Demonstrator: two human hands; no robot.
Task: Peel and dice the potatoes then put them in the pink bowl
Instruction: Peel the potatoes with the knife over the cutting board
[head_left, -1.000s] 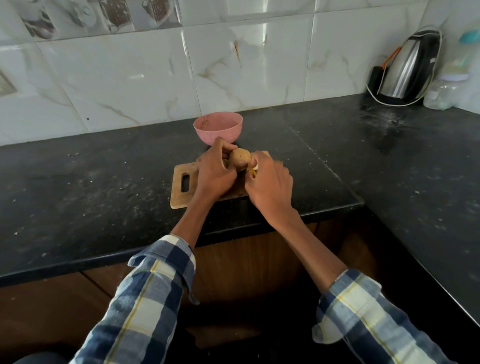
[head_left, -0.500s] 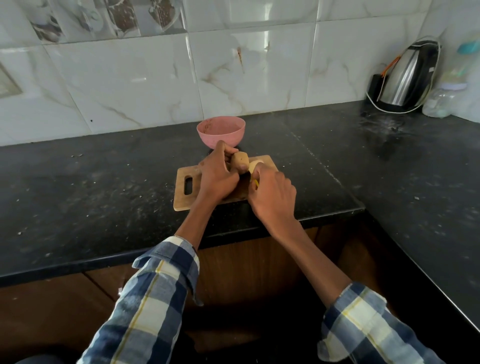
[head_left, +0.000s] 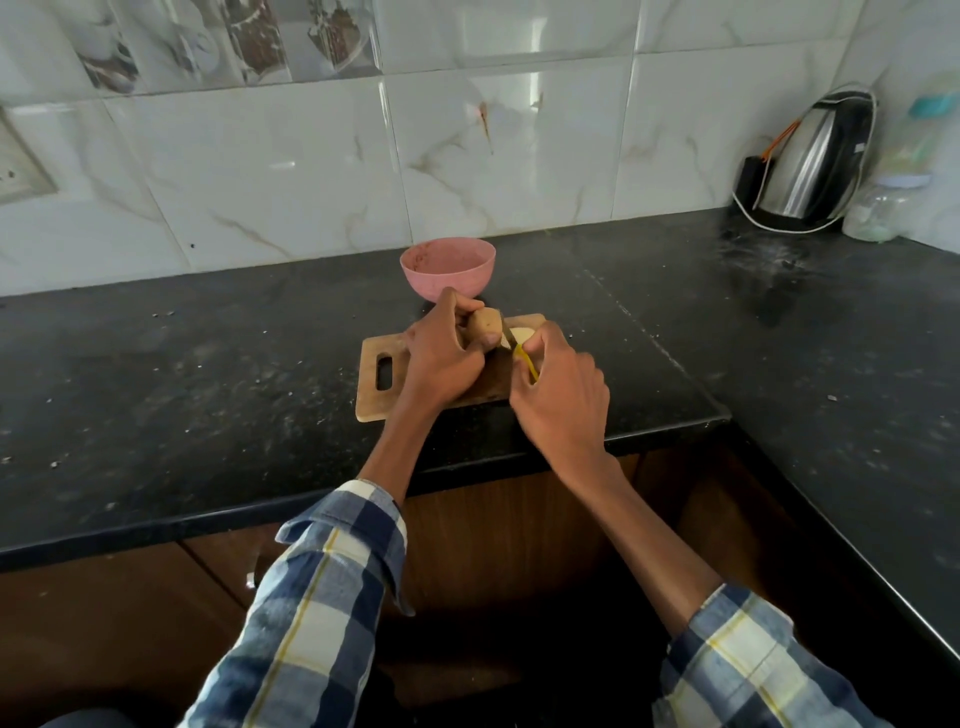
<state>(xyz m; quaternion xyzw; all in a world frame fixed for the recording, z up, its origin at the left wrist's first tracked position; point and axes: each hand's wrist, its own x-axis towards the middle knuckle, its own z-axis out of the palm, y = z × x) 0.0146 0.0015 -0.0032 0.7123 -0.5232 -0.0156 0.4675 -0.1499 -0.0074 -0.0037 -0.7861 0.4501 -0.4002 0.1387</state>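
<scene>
Potato (head_left: 483, 327), firm and likely slippery where peeled, sits over the cutting board (head_left: 384, 395) clasped in our left hand (head_left: 441, 358), while our right hand (head_left: 561, 395) grasps what seems a yellow-handled peeler (head_left: 525, 361).

No text, label, brand, number or sign can be read anywhere. The kettle (head_left: 815, 161), far off to the right of the right hand (head_left: 561, 395) and beyond it, carries a small pale mark on its dark side, too small and blurred to make out. The printed tiles (head_left: 234, 41) high above the left hand (head_left: 441, 358) show pictures only, with no lettering that can be told. The wall plate (head_left: 21, 166) far to the left of that hand bears nothing legible.
</scene>
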